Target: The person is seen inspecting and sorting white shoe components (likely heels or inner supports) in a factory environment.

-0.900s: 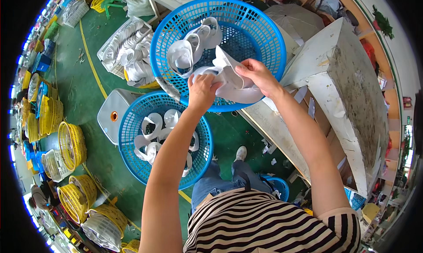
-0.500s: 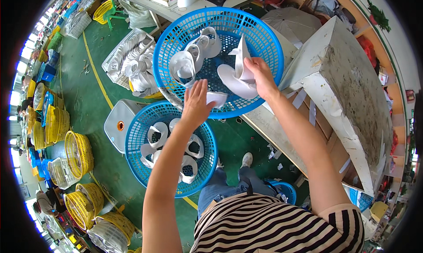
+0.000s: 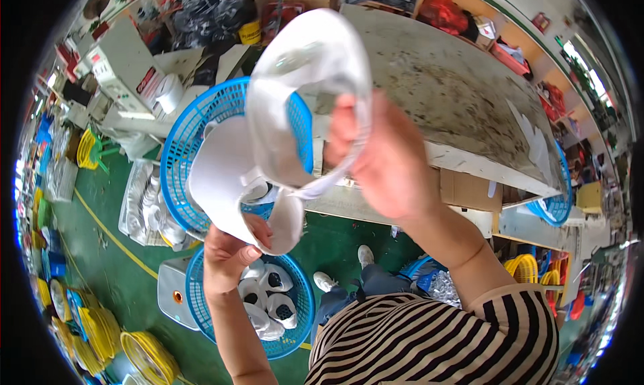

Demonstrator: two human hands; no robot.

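Single head view, steeply downward, close

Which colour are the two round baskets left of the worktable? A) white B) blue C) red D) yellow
B: both the upper basket and the lower basket holding white pieces have blue mesh walls; the yellow ones sit further off on the floor.

Left hand (image 3: 231, 256) raised in front of the chest, fingers curled and thumb pressed in a pinch, forearm rising steeply from the lower edge. Right hand (image 3: 382, 163) lifted higher and closer to the camera, back of the hand turned to view, fingers closed in a grip. Right forearm angled up from a striped sleeve, wrist slightly bent.
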